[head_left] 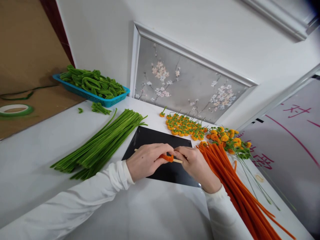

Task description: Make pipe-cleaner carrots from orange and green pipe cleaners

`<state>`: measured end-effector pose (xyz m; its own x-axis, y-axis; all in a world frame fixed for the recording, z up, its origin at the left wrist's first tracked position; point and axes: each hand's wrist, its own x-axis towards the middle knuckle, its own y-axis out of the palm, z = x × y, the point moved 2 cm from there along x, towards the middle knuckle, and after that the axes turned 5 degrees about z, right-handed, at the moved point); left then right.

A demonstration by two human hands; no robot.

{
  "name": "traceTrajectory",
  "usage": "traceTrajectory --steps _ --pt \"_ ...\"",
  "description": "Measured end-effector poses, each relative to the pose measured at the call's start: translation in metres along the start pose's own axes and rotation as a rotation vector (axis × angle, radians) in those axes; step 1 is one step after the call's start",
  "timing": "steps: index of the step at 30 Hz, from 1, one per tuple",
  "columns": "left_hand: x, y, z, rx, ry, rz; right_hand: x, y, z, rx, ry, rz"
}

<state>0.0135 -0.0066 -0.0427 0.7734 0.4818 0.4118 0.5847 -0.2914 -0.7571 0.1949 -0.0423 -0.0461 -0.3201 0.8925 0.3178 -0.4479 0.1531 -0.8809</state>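
Note:
My left hand (147, 160) and my right hand (193, 163) meet over a black mat (152, 136) on the white table. Between them lies a thin wooden stick (178, 161) with an orange pipe cleaner (167, 157) coiled round it. The left hand's fingers are closed on the stick and the coil. The right hand's fingers pinch the stick's right part, next to the coil. A bundle of orange pipe cleaners (237, 190) lies just right of my right hand.
A bundle of green pipe cleaners (105, 143) lies left of the mat. Behind it stand several small orange flowers (185, 126) and a stemmed bunch (228, 138). A blue basket (75, 89) of bent green pieces sits far left, with green tape (15, 110) beyond the table edge.

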Motion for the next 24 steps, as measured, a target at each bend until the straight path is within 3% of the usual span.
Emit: traceTrajectory --steps 7,16,24 --pt "0.002 -0.005 -0.002 -0.055 -0.030 -0.026 -0.002 -0.002 0.004 -0.057 0.035 0.044" --pt "0.005 -0.008 0.009 -0.373 -0.232 -0.169 -0.003 0.002 0.007 -0.268 -0.029 0.021" --pt "0.003 -0.004 0.020 -0.439 -0.368 -0.046 -0.005 -0.001 0.016 -0.352 -0.081 0.019"
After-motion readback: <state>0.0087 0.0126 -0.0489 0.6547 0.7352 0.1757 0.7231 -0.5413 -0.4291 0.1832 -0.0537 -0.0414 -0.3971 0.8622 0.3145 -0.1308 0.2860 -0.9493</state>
